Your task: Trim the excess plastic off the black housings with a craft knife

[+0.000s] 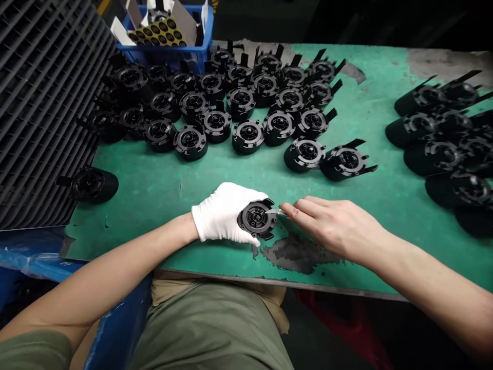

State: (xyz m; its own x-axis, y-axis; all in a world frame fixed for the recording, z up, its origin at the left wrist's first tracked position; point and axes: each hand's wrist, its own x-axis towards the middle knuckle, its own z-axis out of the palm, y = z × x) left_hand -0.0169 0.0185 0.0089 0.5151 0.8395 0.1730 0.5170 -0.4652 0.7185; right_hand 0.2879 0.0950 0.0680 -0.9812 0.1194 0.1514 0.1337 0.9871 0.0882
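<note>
My left hand [227, 213], in a white glove, is wrapped round a black round plastic housing [257, 218] with its ribbed end face turned up toward me. My bare right hand [327, 223] pinches a small knife [275, 211] with a pale, pointed blade. The blade's tip is at the upper right part of the housing's face; whether it touches cannot be made out. Most of the knife's handle is hidden in my fingers. Both hands are over the front part of the green table, near its edge.
Many similar black housings [248, 136] stand behind my hands, with another group [439, 154] at the right. A single housing [94, 185] lies at the left beside a stack of dark grids [42, 103]. A blue bin [200, 56] stands at the back of the green table [154, 174].
</note>
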